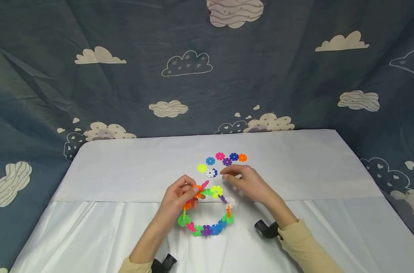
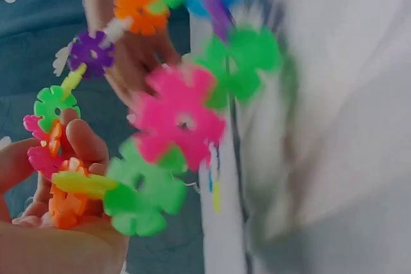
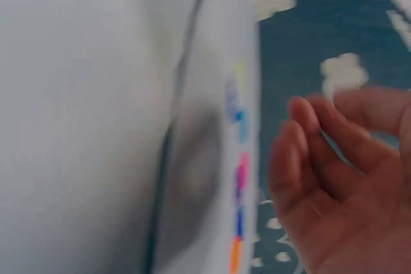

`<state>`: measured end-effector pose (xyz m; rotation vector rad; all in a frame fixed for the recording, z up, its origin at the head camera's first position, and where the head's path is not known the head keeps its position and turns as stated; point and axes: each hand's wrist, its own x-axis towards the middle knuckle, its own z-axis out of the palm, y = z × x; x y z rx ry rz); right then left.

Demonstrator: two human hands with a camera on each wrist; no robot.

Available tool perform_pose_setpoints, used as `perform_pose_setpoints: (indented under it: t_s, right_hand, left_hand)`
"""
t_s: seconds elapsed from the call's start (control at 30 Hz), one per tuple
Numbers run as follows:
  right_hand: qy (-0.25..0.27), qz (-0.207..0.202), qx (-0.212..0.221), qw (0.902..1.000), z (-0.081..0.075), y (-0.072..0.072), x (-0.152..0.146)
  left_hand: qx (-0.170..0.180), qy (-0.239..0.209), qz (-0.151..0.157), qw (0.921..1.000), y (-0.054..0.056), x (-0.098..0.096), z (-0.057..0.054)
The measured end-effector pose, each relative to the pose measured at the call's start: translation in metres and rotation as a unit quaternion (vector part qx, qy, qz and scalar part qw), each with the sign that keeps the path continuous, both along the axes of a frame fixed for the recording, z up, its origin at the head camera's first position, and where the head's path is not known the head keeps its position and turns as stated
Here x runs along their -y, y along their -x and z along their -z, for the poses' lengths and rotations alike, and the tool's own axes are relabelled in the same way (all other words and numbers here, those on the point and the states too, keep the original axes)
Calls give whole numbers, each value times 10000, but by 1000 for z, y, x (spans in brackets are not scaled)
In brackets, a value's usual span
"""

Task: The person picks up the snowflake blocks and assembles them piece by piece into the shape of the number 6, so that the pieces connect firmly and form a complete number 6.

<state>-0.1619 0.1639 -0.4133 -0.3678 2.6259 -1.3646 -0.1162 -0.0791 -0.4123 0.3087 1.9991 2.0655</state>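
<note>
My left hand (image 1: pixel 179 192) pinches a ring of interlocking plastic flower discs (image 1: pixel 207 230) at its upper left, by an orange disc (image 2: pixel 67 206) and pink ones. The ring hangs over the table in green, pink, purple, blue, orange, yellow and white; in the left wrist view its nearer discs are blurred. My right hand (image 1: pixel 249 184) hovers to the right of the ring with loosely bent fingers and nothing held, as the right wrist view also shows. Nearest its fingertips lies a white disc (image 1: pixel 209 173) overlapping a dark blue one.
Beyond the hands, several loose discs lie on the white-covered table (image 1: pixel 295 167): yellow (image 1: pixel 201 168), light blue (image 1: pixel 210 161), pink (image 1: pixel 220 156), purple (image 1: pixel 227 162), dark blue (image 1: pixel 234 156) and orange (image 1: pixel 242 157). A dark cloud-patterned cloth (image 1: pixel 132 91) hangs behind and beside the table.
</note>
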Motion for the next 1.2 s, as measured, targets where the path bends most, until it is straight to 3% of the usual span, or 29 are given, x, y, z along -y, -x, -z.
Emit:
perform_pose_setpoints:
  t_s: [0.2, 0.6, 0.8, 1.2]
  right_hand:
    - [-832, -801, 83, 9933, 17, 34, -2]
    - [-992, -1949, 146, 9757, 24, 76, 9]
    - [-1057, -1750, 33, 9789, 24, 80, 15]
    - [-1007, -1127, 211, 9883, 21, 69, 15]
  left_hand:
    - [384, -64, -34, 9992, 3, -2, 8]
    - [438, -56, -97, 9990, 5, -1, 9]
    - [417, -140, -41, 9990, 7, -3, 10]
    - [295, -11, -174, 9994, 5, -6, 11]
